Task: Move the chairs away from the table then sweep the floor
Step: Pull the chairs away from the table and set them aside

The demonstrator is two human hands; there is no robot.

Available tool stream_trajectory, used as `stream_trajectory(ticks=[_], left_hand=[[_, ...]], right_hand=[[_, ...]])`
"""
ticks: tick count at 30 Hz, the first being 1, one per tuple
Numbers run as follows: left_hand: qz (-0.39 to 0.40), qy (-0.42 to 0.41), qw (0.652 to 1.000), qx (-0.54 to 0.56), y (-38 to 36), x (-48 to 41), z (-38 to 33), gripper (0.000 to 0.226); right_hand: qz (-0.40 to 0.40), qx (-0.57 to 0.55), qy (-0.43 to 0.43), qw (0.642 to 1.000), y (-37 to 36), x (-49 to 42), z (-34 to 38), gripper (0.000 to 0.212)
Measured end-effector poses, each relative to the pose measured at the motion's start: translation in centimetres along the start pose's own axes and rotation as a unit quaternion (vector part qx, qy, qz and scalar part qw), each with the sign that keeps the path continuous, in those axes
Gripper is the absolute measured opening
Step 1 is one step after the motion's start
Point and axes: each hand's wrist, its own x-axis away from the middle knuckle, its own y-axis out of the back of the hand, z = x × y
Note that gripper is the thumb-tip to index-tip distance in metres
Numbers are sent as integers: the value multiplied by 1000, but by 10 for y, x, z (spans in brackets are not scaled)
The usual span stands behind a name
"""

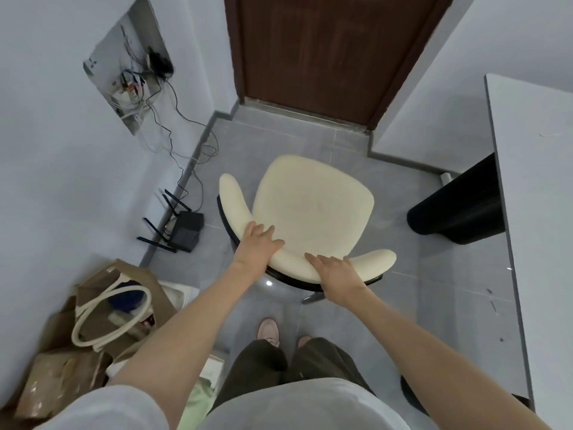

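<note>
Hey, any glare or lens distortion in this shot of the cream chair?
Head view: small bright glare spot on the glossy grey tiled floor beside the cream padded chair; wide-angle lens bows the edge of the white table and the walls.

The chair (pixel 310 209) has matt cream cloth padding; the floor (pixel 449 290) is glossy grey tile.
</note>
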Motion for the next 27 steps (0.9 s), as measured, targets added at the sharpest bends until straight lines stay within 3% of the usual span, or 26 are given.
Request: stream_trajectory(ticks=[3, 8, 14, 23, 27], left_hand=[[4, 21, 1000, -16, -4, 13, -11, 55], [11, 31, 999, -12, -12, 41, -34, 56], [8, 75, 997, 5, -29, 88, -88, 53], [14, 134, 990, 32, -56, 170, -186, 55], [8, 137, 990, 44, -69, 209, -217, 58]], right_hand=[[20, -12, -5, 1000, -9, 11, 0, 96], [-24, -40, 1, 999, -44, 27, 3, 104], [-28, -9, 37, 999, -72, 74, -5, 95], [28, 71, 51, 996, -120, 166, -4, 92], [51, 71, 50, 995, -135, 204, 3, 68]])
